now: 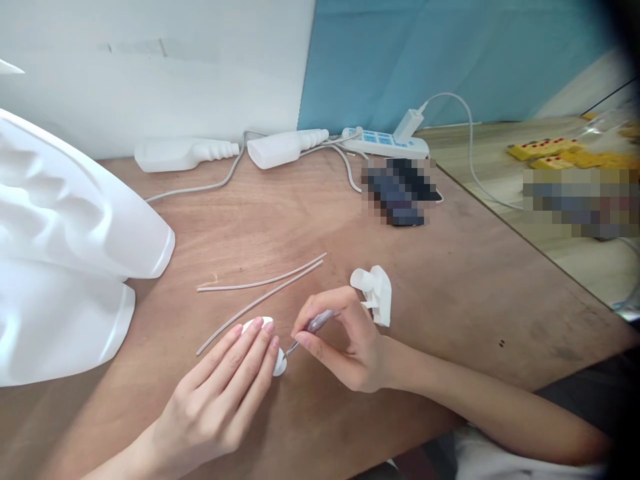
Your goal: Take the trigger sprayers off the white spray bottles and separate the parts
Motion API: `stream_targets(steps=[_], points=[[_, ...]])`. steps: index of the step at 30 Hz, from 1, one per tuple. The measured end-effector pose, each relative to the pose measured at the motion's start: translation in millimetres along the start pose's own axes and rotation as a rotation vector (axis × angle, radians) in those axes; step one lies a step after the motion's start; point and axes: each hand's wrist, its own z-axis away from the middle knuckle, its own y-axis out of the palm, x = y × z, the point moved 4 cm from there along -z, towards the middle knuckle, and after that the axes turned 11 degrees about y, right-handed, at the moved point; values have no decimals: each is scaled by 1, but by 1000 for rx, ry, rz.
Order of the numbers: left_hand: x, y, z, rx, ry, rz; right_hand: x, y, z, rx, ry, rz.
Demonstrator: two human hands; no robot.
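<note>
My left hand lies over a small white plastic part and holds it against the table, with the fingers side by side. Much of the part is hidden; its edges show past the fingertips. Pinched between the thumb and fingers of my right hand is a screwdriver with a clear handle. Its metal shaft slants down to the left, and the tip meets the white part's right end. Just beyond my right hand stands a white plastic piece with a short round tube.
Two thin white strips lie beyond my hands on the wooden table. Large white moulded shapes fill the left side. At the back are white bottle-shaped pieces, a power strip with cables, and a blurred dark object.
</note>
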Motion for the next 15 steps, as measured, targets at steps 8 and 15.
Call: stream_targets(steps=[8, 15], points=[[45, -3, -3, 20, -395, 132, 0, -1, 0, -42, 281, -57], [64, 32, -43, 23, -721, 1003, 14, 12, 12, 50, -135, 220]])
